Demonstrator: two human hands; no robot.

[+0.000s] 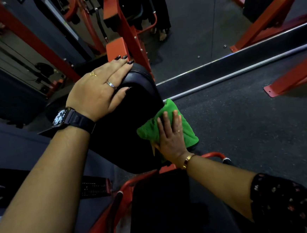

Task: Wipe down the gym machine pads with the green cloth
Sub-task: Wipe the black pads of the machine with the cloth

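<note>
A black padded back rest point(131, 121) of a red-framed gym machine fills the middle of the head view. My left hand point(99, 89) lies flat on the pad's upper left part, fingers straight and reaching over its top edge. My right hand point(170, 135) presses the green cloth point(169, 111) flat against the pad's right side, fingers straight on the cloth. A second black pad, the seat point(160, 207), sits below in the red frame.
The red steel frame point(133, 37) rises behind the pad and curves round the seat. A mirror with a metal lower rail point(237, 67) runs across the right. Another red frame foot point(279, 88) stands on the dark rubber floor at right. A weight stack is at left.
</note>
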